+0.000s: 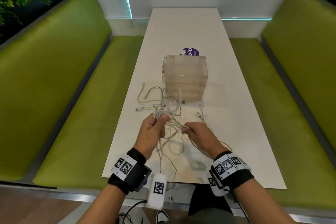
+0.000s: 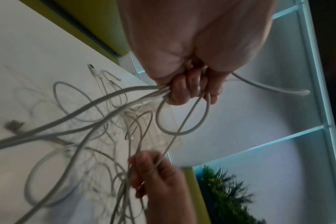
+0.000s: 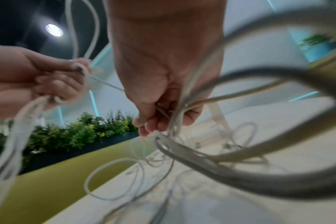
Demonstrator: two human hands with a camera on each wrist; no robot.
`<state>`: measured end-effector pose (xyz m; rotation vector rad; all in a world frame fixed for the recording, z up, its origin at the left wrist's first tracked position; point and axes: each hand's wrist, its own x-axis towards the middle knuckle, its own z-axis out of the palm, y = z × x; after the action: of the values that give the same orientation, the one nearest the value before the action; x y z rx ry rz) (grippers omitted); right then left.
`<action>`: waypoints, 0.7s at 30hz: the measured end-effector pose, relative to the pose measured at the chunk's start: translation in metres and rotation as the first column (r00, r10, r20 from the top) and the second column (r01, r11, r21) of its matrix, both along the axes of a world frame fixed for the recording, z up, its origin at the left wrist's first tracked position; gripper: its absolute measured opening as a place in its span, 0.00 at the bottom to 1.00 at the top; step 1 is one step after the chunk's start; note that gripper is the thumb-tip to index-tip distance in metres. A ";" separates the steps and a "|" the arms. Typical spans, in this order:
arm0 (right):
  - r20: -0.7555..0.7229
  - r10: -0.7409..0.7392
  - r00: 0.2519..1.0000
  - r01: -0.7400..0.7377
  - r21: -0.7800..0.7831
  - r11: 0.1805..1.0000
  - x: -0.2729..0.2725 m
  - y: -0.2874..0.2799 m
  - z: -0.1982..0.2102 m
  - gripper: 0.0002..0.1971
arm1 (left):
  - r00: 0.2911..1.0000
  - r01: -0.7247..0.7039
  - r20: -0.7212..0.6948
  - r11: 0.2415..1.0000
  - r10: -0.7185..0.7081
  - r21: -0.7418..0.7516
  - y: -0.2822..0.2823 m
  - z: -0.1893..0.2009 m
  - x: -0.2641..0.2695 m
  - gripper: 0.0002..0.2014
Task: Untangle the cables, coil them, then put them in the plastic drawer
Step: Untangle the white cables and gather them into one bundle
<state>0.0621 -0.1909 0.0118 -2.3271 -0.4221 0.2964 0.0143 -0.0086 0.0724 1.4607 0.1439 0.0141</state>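
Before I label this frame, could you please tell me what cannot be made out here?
- How many cables there are: head view, tangle overlaps.
- Plastic drawer contents: head view, walls cloudy.
- Purple sticker text: head view, drawer covers it.
- Right hand's strands: right wrist view, motion blur.
- Left hand grips several.

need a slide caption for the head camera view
Both hands, left hand and right hand, grip tangled white cables before a closed translucent plastic drawer unit.

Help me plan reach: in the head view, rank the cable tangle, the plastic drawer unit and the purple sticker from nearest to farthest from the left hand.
1. Cable tangle: gripped in the left hand.
2. Plastic drawer unit: mid-table, beyond the tangle.
3. Purple sticker: on the table behind the drawer unit.
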 end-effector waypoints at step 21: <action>-0.070 0.001 0.998 0.023 0.349 0.937 -0.006 0.009 0.030 0.09 | 0.977 0.212 -0.085 0.834 -0.196 0.510 -0.007 -0.026 0.004 0.11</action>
<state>0.0565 -0.1822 0.0418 -1.9640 -0.3925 0.2711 0.0181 -0.0157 0.0462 2.0133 0.0030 -0.1553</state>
